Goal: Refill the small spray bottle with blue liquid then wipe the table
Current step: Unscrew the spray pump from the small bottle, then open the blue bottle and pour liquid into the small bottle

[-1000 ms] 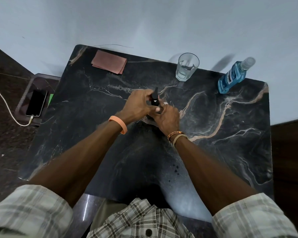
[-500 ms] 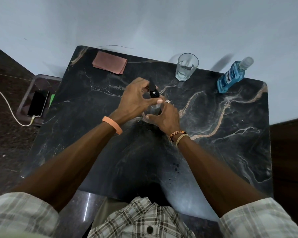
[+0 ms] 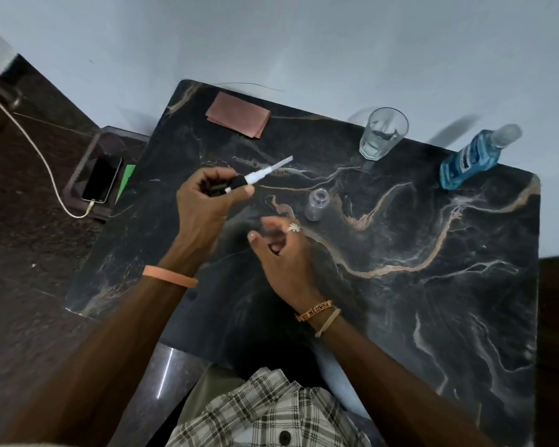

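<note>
Pulled the spray head (image 3: 239, 183) out of the small spray bottle (image 3: 317, 204) with the left hand (image 3: 207, 201) clamped round it, let go with the right hand (image 3: 284, 250), fingers loose and holding nothing, and left it standing uncapped near the middle of the table (image 3: 433, 301), with the blue liquid bottle (image 3: 475, 159) at the far right corner.

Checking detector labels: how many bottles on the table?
2. The small spray bottle, uncapped, stands near the centre of the table, just beyond the right hand; the blue liquid bottle is at the far right corner. None looks hidden.

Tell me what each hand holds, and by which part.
The left hand grips the spray pump by its black cap; the right hand holds nothing.
</note>
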`<state>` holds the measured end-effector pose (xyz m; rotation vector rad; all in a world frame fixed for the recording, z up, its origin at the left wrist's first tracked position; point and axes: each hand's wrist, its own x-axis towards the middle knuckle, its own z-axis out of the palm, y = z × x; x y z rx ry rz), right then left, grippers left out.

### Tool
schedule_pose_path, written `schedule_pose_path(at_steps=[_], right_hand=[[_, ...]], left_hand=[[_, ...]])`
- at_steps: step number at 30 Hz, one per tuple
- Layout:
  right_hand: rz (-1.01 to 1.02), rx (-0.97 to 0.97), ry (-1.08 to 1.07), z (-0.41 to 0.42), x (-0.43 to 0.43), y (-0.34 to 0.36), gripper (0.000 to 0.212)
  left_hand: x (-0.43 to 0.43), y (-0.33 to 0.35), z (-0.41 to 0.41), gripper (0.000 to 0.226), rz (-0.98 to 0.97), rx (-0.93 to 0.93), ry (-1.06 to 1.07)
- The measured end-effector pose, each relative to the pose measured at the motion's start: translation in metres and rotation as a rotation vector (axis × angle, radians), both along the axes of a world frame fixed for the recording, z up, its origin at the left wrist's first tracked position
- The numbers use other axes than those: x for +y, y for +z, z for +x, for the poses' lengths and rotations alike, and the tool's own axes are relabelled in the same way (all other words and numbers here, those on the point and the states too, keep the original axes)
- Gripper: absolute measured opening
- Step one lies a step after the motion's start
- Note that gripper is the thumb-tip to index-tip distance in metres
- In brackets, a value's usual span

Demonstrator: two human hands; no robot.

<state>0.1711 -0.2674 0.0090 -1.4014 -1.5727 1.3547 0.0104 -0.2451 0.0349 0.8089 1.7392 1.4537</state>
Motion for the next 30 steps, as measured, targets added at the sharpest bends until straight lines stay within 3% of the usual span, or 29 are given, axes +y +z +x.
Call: schedule_pose_path(at_steps=[7,12,17,25,30], right_hand=[[-0.102,-0.196,0.278,-0.044,0.014,-0.012,0.023],[-0.149,-0.302,0.423,-0.056,0.021,-0.027,0.034],[-0.148,-0.402,0.509,-0.058,0.024,-0.034,0.045],[-0.158,-0.371,0.504,-0.050,0.023,-0.040,0.044],[-0.157,-0.253,0.431,-0.025,0.020,-0.028,0.042]], left_hand=[[-0.040,-0.048,-0.026,0.036,-0.203,0.221,0.017],[-0.049,-0.079,-0.045,0.037,-0.314,0.260,-0.007],[-0.046,-0.102,-0.063,0.041,-0.469,0.380,-0.230],[-0.042,-0.106,-0.061,0.040,-0.517,0.494,-0.360],[-0.039,-0.094,-0.053,0.057,-0.500,0.556,-0.415]])
